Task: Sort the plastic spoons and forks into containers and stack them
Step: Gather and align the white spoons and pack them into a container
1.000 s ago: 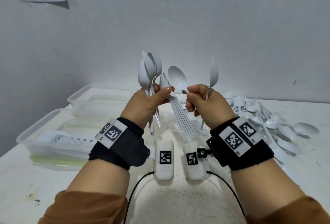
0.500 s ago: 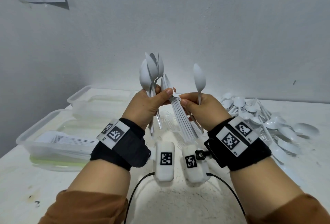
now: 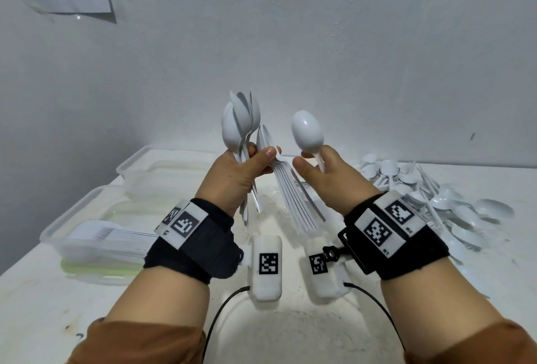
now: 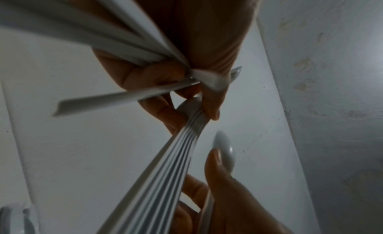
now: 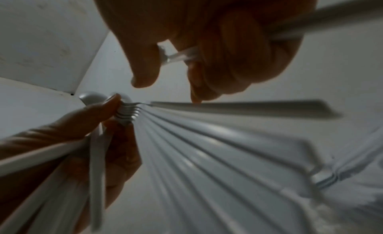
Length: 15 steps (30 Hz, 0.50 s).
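Observation:
My left hand point(image 3: 255, 160) is raised above the table and grips a bunch of white spoons point(image 3: 238, 122), bowls up. Its thumb also pinches a neat stack of white forks point(image 3: 290, 189) whose handles slant down to the right. In the left wrist view the fork stack point(image 4: 165, 164) runs out from under the thumb. Just right of it, my right hand point(image 3: 312, 160) holds a single spoon point(image 3: 307, 131) upright, bowl toward the camera. In the right wrist view its handle point(image 5: 321, 21) passes through the curled fingers. The two hands are close together and do not touch.
A loose pile of spoons and forks point(image 3: 421, 189) lies on the white table at the right. At the left stand two clear plastic containers: the near one point(image 3: 58, 227) holds stacked forks point(image 3: 110, 236), the far one point(image 3: 139, 160) sits behind it. A wall stands close behind.
A second ago two spoon bowls stood at my right hand; now there is one, turned with its bowl toward the camera. The right hand has drawn slightly away from the left.

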Tool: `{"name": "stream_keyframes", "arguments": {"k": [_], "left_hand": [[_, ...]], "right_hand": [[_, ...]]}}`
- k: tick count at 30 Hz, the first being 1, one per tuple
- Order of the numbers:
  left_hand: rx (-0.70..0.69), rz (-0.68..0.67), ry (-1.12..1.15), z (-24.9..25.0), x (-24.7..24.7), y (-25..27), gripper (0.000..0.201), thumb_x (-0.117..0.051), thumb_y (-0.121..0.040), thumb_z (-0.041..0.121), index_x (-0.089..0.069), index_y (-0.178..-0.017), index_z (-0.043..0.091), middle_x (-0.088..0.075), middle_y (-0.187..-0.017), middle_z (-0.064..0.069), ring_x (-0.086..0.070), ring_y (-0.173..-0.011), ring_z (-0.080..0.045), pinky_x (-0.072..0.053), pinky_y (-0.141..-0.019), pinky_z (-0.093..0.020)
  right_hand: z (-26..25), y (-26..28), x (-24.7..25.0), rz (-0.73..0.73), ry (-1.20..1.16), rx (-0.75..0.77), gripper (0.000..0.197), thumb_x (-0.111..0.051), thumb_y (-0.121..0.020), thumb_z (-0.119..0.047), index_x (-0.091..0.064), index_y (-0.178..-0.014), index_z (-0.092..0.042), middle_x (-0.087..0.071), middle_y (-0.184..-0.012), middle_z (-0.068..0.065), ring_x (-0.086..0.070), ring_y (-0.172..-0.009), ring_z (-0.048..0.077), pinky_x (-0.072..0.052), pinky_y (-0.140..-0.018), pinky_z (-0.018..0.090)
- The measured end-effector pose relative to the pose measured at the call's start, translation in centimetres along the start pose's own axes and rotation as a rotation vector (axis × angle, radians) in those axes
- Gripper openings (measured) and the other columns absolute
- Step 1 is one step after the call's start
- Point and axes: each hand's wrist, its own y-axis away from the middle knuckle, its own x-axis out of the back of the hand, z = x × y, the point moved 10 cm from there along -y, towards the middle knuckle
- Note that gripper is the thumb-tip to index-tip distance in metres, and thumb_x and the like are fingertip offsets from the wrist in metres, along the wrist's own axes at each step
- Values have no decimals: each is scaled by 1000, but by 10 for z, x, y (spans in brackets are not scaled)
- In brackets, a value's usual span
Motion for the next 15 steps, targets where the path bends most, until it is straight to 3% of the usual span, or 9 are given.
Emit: {"name": "stream_keyframes", "arguments": {"k": [1,4,7,10,13,15], "left_hand": [[4,-5,2,0,1,1,48,-71,-68,34,-62,-96,-4,-71,-100,-13,-70,-90,-19,-50,-93,-35],[3,-14,-9,2,7,2,25,-69,-69,32,-59,-77,11,-72,-93,-8,-70,-87,-16,-52,-90,-32],[-7,-28,-14,5,13,2,30,-77,-70,32,-60,-80,9,-73,-86,-2,-71,-85,-15,-52,-86,-31],[-14,-54,-38,11,18,4,13,-72,-73,30,-65,-66,21,-72,-75,4,-70,-79,-11,-51,-85,-29],[-28,-62,-49,15,21,7,19,-76,-71,30,-63,-74,17,-71,-72,6,-70,-78,-9,-53,-84,-28],[-35,-66,-34,16,25,8,27,-71,-71,31,-61,-82,9,-71,-73,7,-69,-77,-8,-52,-80,-24]], "right_hand": [[-3,2,-4,-24,3,6,37,-38,-97,-43,-44,-127,-23,-51,-97,-11,-46,-90,9,-33,-78,24],[-16,6,-12,-31,-14,45,31,-32,-101,-28,-51,-125,-20,-47,-83,-17,-46,-80,6,-35,-69,22],[-22,6,-21,-56,-5,44,29,-32,-101,-32,-53,-119,-24,-52,-91,-11,-48,-83,6,-34,-69,21],[-27,7,-34,-103,-99,26,27,-28,-100,-36,-51,-112,-28,-47,-77,-10,-42,-65,2,-30,-62,20],[-35,4,-36,-44,-101,73,23,-28,-101,-29,-50,-106,-32,-47,-73,-8,-42,-62,2,-32,-61,17],[-41,6,-36,0,-80,111,21,-32,-101,-24,-51,-103,-32,-48,-70,-13,-45,-64,-2,-33,-59,6]]}}
